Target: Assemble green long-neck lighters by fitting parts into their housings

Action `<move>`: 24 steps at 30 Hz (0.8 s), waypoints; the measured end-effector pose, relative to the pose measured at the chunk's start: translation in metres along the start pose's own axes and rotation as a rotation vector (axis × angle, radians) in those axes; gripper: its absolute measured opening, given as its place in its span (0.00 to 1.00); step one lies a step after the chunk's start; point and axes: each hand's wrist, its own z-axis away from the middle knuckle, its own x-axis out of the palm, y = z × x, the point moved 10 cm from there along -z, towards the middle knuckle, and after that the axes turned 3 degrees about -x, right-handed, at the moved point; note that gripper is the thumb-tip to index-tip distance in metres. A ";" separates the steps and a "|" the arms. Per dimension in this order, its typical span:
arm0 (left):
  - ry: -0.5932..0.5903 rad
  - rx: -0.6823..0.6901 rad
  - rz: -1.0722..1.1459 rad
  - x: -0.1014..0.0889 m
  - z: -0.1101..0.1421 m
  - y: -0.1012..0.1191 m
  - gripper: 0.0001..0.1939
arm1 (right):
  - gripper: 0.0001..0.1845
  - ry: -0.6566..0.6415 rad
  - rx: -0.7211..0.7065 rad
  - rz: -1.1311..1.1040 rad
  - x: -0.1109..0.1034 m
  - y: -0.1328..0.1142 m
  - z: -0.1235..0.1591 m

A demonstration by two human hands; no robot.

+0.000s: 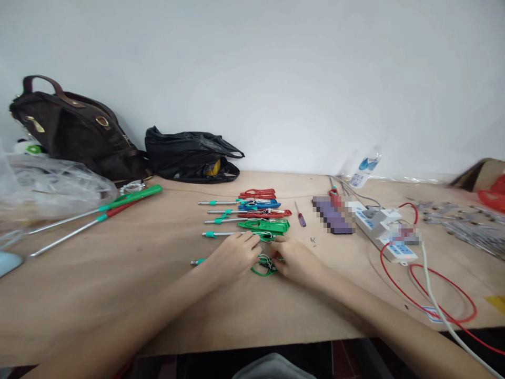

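Observation:
Both my hands rest near the middle of the wooden table (118,295). My left hand (233,258) and my right hand (296,260) are closed around a green-handled tool (263,268) with wire springs, its metal tube sticking out to the left. Just beyond my fingers lies a row of similar tools: a green one (264,226), a red one (260,214), a blue one (258,204) and another red one (257,193), each with a metal tube pointing left.
A brown handbag (74,131) and a black plastic bag (189,155) stand at the back left. Two long green-gripped rods (98,213) lie left. A small screwdriver (300,215), power strip (381,226), red wire (442,295) and metal parts (465,223) are right.

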 end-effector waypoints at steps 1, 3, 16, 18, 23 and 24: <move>-0.008 0.003 0.008 0.001 -0.002 0.001 0.06 | 0.06 -0.011 0.006 0.018 0.000 -0.001 0.000; -0.027 0.003 0.034 0.004 -0.004 0.001 0.06 | 0.06 -0.028 0.013 0.052 0.000 -0.003 -0.001; -0.052 0.157 -0.063 0.020 0.001 0.014 0.09 | 0.09 -0.039 -0.016 0.169 0.003 -0.010 0.002; -0.086 0.162 -0.064 0.022 0.001 0.015 0.09 | 0.10 -0.047 -0.009 0.196 0.004 -0.010 0.002; -0.099 0.135 -0.019 0.026 0.002 0.013 0.09 | 0.12 -0.109 -0.033 0.253 0.008 -0.010 -0.003; -0.095 0.129 -0.012 0.027 0.002 0.012 0.10 | 0.12 -0.121 -0.047 0.270 0.009 -0.011 -0.005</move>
